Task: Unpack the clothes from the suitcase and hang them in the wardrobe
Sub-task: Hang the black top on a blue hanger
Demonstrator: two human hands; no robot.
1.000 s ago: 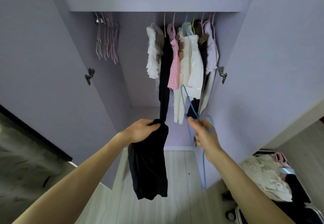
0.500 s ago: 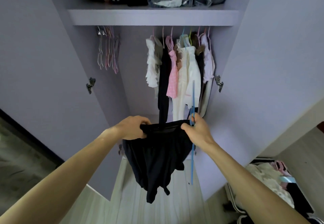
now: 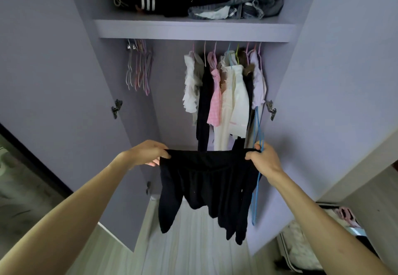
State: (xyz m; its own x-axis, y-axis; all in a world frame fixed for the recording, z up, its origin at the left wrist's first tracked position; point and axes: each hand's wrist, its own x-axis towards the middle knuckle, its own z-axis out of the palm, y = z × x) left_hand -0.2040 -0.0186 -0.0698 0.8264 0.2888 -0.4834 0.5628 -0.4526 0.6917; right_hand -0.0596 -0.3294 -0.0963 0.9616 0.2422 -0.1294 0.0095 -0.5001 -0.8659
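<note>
Holding a black garment (image 3: 206, 180) taut before the open wardrobe (image 3: 172, 106), you pinch its waistband at both ends, so it runs from 9 to 3 o'clock. Your right hand (image 3: 263, 160) also grips the blue hanger (image 3: 257, 124), upright from 12 to 6 o'clock across that line; your left hand (image 3: 148, 153) holds only cloth.

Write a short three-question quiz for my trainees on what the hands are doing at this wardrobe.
1. True or false: the left hand and the right hand each grip the top edge of the black garment.
2. What else does the right hand hold? A. a blue hanger B. a pink shirt C. nothing
3. Fill in: the empty hangers hang to the ___ of the hung clothes.

Key: 1 true; 2 A; 3 left.
</note>
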